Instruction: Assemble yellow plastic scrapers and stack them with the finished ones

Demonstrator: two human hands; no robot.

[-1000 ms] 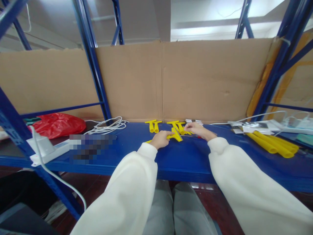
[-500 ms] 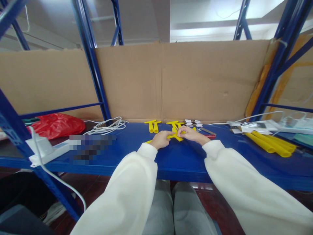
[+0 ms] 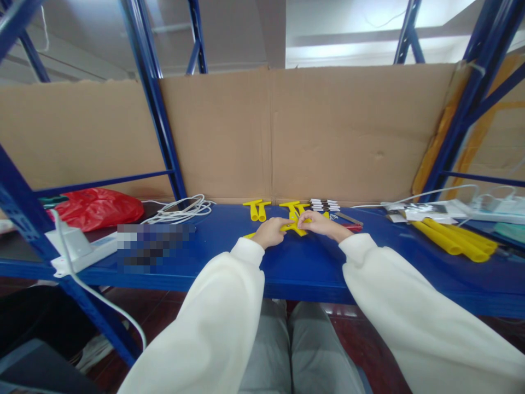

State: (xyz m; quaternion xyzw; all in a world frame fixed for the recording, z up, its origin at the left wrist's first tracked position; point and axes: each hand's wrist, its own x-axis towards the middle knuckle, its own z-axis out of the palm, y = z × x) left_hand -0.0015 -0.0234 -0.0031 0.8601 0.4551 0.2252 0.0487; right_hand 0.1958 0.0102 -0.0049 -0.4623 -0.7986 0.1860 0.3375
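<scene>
My left hand (image 3: 269, 232) is wrapped round the stem of a yellow T-shaped plastic handle (image 3: 299, 231). The stem's tip pokes out left of my fist, and its crosspiece lies to the right. My right hand (image 3: 318, 223) has its fingers pinched together at the crosspiece; whatever small thing is between them is too small to make out. Just behind my hands lie more yellow T-shaped pieces (image 3: 290, 205), partly hidden by my fingers. Another pair of T-shaped pieces (image 3: 261, 210) rests farther left.
White-and-black small packs (image 3: 325, 205) are stacked behind my right hand, near a red-handled tool (image 3: 351, 225). Yellow tubes (image 3: 455, 241) lie at the right. On the left are a power strip (image 3: 88, 257), coiled white cable (image 3: 184, 210) and a red bag (image 3: 100, 209). Cardboard (image 3: 320, 137) walls the back.
The view has shifted very slightly. Both hands stay at the yellow T-shaped handle, with only small finger movement at the crosspiece.
</scene>
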